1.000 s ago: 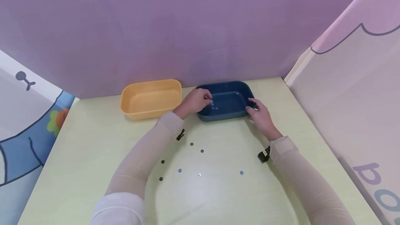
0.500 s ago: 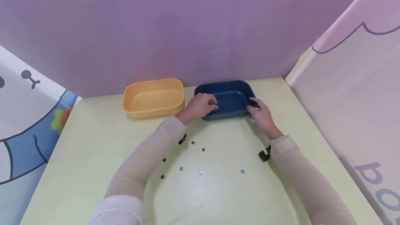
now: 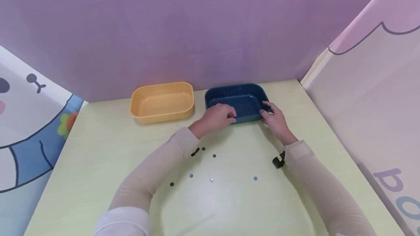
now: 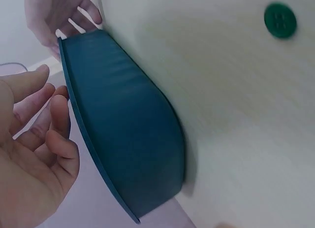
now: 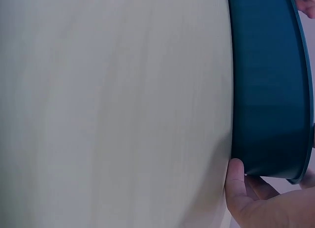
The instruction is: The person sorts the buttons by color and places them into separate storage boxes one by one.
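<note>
A dark blue plastic bin (image 3: pixel 241 118) stands on the table against the purple wall. My left hand (image 3: pixel 219 117) hovers over its near rim, fingers loosely bent; in the left wrist view the thumb and fingers (image 4: pixel 61 112) are apart with nothing between them. At the bin's right end, my right hand (image 3: pixel 276 122) holds the corner, its thumb (image 5: pixel 236 171) low on the wall and the other fingers around the end. The left hand hides part of the bin's inside. Green buttons (image 3: pixel 214 156) and blue buttons (image 3: pixel 255 178) lie on the table in front.
A yellow bin (image 3: pixel 160 117) stands left of the blue one, a small gap between them. One pale button (image 3: pixel 211 180) lies among the blue ones. Another green button (image 3: pixel 172 184) is beside the left forearm. Purple fabric (image 3: pixel 210 32) closes off the back, printed panels the sides.
My left hand has drawn back from inside the blue bin to its near rim, letting go of a small blue button. The right hand keeps its place at the bin's corner.
</note>
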`<state>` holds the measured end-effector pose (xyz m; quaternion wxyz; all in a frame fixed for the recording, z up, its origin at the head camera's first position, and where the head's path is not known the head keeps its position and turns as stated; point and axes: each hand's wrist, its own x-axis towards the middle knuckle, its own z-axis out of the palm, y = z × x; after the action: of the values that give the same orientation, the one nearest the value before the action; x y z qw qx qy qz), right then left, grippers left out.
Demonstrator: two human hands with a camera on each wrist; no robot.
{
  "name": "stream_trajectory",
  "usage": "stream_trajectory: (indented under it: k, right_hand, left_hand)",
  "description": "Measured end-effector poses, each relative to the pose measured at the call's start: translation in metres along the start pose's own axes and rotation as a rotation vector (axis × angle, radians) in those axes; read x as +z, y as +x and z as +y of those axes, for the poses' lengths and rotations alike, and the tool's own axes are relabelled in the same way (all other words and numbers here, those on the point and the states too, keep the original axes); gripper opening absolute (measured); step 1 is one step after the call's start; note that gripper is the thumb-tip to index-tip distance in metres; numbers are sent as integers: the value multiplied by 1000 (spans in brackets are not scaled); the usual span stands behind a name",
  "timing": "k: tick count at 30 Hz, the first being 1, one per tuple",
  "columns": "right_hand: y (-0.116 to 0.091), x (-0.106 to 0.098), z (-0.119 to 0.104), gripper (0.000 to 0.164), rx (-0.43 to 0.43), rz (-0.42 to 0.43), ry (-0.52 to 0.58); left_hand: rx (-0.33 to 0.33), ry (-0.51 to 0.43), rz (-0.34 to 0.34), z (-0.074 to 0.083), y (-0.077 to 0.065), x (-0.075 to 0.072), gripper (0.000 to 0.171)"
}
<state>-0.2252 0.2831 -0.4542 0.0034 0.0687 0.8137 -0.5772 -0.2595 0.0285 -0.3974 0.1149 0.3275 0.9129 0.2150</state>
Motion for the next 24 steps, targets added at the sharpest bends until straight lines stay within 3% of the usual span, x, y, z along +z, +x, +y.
stream_trajectory:
  k: [9,15,24]
  right_hand:
    - [0,-2,0,56,-8,8,-1]
    - [-3,-1,-4,55,4,3,8]
    - [-7,-3,-16,55,31,-20,34]
  left_hand:
    - [86,71,-70,17,-3,11,23]
    - [90,117,-110,28,-8,17,25]
    - [128,95,-123,31,-18,28,22]
